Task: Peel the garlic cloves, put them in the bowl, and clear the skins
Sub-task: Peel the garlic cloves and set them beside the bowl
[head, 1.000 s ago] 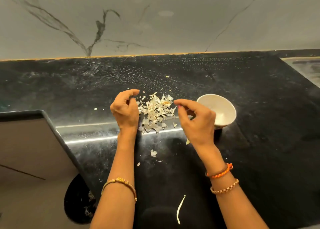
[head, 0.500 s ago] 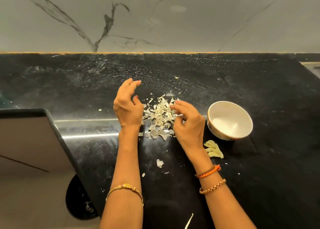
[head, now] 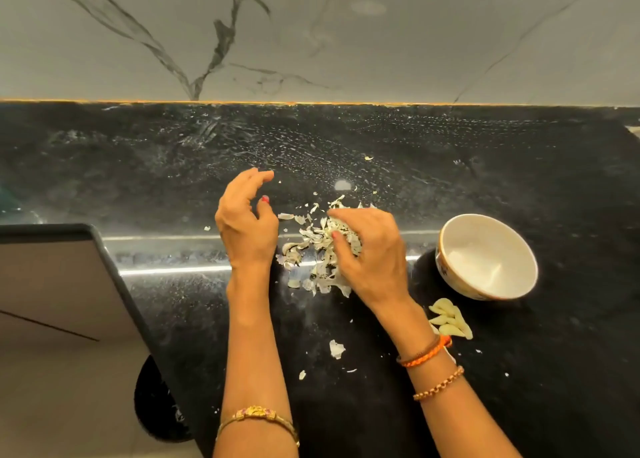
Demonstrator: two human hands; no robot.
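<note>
Now we are looking down at the black countertop [head: 519, 180], going from its left side to its right. Our left hand [head: 246, 229] is hovering just left of the pile of garlic skins [head: 317, 246], fingers loosely curled and grasping nothing. Our right hand [head: 372, 253] is resting on the right part of that pile, fingers bent down into the skins; we cannot tell whether they are gripping any. The pile is lying about midway between the counter's back edge and its front edge, with loose flakes [head: 336, 348] scattered nearer the front. Just beside our right wrist, the peeled garlic cloves [head: 450, 319] are lying on the counter, near the bowl [head: 488, 257] but outside it. That white bowl is sitting toward the right side, tilted, showing nothing inside.
</note>
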